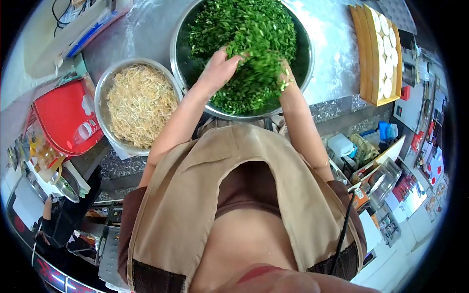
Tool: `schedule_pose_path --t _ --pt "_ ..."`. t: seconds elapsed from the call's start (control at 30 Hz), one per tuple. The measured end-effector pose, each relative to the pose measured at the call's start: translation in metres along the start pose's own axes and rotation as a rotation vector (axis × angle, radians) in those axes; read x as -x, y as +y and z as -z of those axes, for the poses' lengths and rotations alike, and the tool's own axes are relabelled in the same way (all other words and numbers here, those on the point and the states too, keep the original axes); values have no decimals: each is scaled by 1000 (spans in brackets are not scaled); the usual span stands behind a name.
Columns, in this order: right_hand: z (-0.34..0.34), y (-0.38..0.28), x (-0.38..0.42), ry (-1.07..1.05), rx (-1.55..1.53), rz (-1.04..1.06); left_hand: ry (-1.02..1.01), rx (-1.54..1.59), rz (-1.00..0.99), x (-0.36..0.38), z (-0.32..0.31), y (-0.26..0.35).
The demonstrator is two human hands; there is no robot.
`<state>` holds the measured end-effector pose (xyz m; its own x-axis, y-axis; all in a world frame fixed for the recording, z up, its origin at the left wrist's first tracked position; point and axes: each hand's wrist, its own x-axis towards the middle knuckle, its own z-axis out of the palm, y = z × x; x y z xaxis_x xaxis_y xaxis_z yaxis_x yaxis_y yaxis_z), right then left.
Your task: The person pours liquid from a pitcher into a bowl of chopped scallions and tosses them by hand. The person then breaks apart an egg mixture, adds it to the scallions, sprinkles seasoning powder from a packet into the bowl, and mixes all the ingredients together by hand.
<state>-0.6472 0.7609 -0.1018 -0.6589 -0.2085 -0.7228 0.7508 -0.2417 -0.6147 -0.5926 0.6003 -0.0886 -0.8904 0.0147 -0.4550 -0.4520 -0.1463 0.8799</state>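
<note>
A large steel bowl (312,63) at the top centre is heaped with finely chopped greens (244,29) that look like chives. My left hand (219,72) reaches into its left side, thumb raised, with the fingers curled into the greens and partly hidden by them. On the right side, my right hand (287,78) is sunk among the greens, with bits stuck to its fingers. Between both hands a clump of greens is lifted and blurred by motion. Left of this bowl stands a smaller steel bowl (100,100) filled with pale shredded food (141,105).
A floury metal worktop (334,53) lies under the bowls. Wooden trays (373,53) with round white dough pieces stand at right. A red tray (61,110) holding a clear bottle (83,134) is at left. Another person's dark sleeve (58,219) shows at lower left.
</note>
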Motion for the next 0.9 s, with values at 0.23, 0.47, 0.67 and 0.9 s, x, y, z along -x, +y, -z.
schedule_pose_path --t 0.23,0.47,0.67,0.9 --pt "5 1 53 167 -64 -412 284 607 383 16 25 -55" --pt "17 44 -11 -5 -283 -197 99 701 445 2 10 -51" --pt "-10 -21 35 250 168 -89 99 325 123 23 -11 -9" --pt "78 -35 -38 107 1314 174 420 -202 209 -12 40 -13"
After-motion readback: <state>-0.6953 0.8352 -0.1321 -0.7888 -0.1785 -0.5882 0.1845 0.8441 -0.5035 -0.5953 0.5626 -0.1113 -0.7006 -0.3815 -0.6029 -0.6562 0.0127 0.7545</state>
